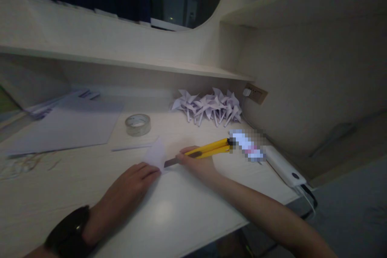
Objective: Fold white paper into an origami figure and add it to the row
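My right hand (196, 162) is closed around a yellow utility knife (211, 147), its blade out and pointing left. The blade tip lies at the right edge of a small white piece of paper (155, 155), which looks folded. With fingers bent together, my left hand (137, 177) grips the paper's near corner against the desk. Whether the blade is in a fold or only beside it, I cannot tell. A black watch is on my left wrist. Just behind the paper lie a narrow white paper strip (136, 145) and a roll of clear tape (138, 125).
Several white paper pinwheels (208, 107) are bunched at the back. White sheets (75, 125) and thin scraps (27, 165) lie at left. A partly blurred phone-like lit screen (246, 144) and a white power strip (284, 167) sit at right. A low shelf (136, 62) overhangs the back.
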Tool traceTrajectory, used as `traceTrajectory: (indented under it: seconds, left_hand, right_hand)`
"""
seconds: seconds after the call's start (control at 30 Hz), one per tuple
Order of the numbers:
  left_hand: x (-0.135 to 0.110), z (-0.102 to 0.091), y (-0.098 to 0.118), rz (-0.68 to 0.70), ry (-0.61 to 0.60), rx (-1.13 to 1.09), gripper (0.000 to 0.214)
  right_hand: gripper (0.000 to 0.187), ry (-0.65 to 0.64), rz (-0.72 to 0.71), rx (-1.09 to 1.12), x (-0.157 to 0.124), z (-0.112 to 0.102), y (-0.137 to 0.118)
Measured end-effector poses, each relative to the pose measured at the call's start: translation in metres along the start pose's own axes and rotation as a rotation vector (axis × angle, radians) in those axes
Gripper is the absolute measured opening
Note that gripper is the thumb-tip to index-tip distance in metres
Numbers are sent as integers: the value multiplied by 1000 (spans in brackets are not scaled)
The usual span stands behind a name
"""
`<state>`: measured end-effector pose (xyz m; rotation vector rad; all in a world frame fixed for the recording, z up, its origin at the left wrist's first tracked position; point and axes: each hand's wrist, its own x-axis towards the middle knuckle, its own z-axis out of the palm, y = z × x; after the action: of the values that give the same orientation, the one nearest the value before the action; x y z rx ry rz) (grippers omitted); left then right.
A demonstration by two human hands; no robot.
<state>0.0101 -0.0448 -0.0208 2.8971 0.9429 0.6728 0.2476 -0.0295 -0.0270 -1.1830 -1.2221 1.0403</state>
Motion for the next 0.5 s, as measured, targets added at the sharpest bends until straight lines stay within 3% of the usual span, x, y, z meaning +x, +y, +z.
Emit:
traceTrajectory:
  seconds: [0.2,0.5]
  left_hand:
    - [-1,0,-2,9,-14,23,36]
    - [4,-3,1,21,6,18,32]
  right_hand:
    - [27,27,27,110,2,6,0]
    - [34,-41,184,388,13,10,-2]
